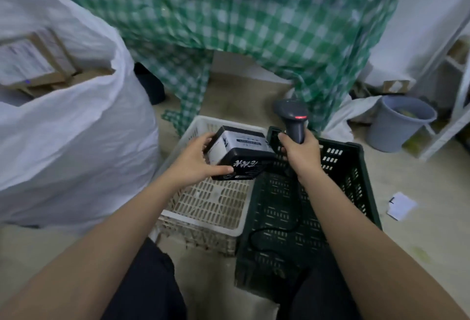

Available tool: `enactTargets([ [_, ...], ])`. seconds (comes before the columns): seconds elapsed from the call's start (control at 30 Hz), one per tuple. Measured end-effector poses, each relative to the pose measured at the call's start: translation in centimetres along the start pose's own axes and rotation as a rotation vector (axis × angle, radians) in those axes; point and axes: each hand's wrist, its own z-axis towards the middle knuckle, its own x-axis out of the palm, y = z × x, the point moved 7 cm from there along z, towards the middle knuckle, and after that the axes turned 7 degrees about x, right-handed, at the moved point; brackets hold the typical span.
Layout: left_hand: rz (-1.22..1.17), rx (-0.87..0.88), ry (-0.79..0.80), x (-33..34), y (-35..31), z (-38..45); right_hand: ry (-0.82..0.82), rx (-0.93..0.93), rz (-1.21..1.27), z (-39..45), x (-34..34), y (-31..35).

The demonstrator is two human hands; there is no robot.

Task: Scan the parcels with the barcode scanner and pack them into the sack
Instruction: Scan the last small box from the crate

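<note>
Far to my left stands the big white sack (76, 121), its mouth open, with brown cardboard parcels (33, 65) already lying inside near the top. Beside it, in front of my knees, sits a white crate (211, 207) with a slotted floor.

My left hand (195, 159) holds a small black box (241, 153) over that crate. My thumb presses along its near lower edge and my fingers curl round the far left side, so the box is pinched between them and tilted with its pale label facing up. Judging by how it sits in one hand, I take it to be light and stiff, with hard corners; the dark wrapping looks smooth, so it may slip. Holding it by two opposite edges, as I do, seems safest and keeps the label clear.

Just right of the box, my right hand (300, 151) is wrapped tight round the handle of the barcode scanner (292, 118), whose head rises above my fist with a red light glowing. Its cord drops into the dark green crate (338, 192) below.

The label's print is too blurred to read, and I cannot tell whether the beam falls on it. My right fingertips are hidden behind the handle. Further right stands a grey bucket (399, 126), its contents unclear.
</note>
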Motion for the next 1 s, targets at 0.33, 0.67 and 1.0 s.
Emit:
enactTargets([
  [0.33, 0.394, 0.348, -0.004, -0.1, 4.1, -1.2, 0.104, 0.274, 0.304, 0.5, 7.2, -6.2],
  [0.67, -0.098, 0.043, -0.118, -0.3, 6.9, -0.2, 0.070, 0.298, 0.429, 2.5, 8.2, -5.8],
  [1.0, -0.393, -0.186, -0.130, -0.1, 8.0, -0.3, 0.129, 0.217, 0.369, 0.6, 9.4, -5.7],
])
